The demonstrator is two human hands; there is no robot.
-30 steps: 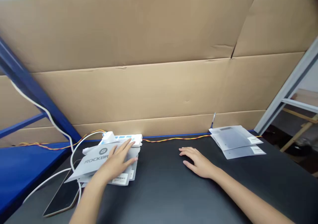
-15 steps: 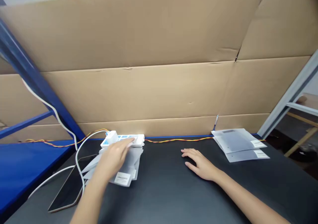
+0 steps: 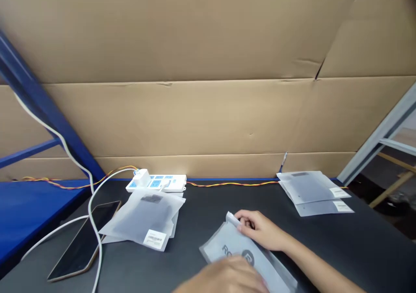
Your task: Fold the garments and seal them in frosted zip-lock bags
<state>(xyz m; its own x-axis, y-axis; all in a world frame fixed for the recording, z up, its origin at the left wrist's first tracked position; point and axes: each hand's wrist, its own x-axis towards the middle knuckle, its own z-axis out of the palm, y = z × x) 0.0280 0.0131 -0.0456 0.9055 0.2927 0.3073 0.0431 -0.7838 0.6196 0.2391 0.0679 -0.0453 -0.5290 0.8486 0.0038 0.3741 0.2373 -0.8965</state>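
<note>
A frosted plastic bag (image 3: 234,240) with dark printed lettering and a round logo lies tilted in front of me, low in the view. My right hand (image 3: 260,230) pinches its upper edge between thumb and fingers. Over the bag's lower part is my left hand (image 3: 227,278), smeared by motion and cut off by the bottom of the frame; its fingers are not clear. To the left rests a pile of similar frosted bags (image 3: 143,219), the top one bearing a white barcode label (image 3: 155,239).
More frosted bags (image 3: 305,189) lie at the right back beside a pen (image 3: 283,161). A white power strip (image 3: 173,182) stands behind the left pile. A tablet-like dark device (image 3: 84,241) and a white cable (image 3: 94,223) lie left. Cardboard (image 3: 208,115) walls the back.
My left hand has come from the left pile to the centre, and a printed bag is now there. My right hand, earlier spread on the table, now pinches that bag's edge.
</note>
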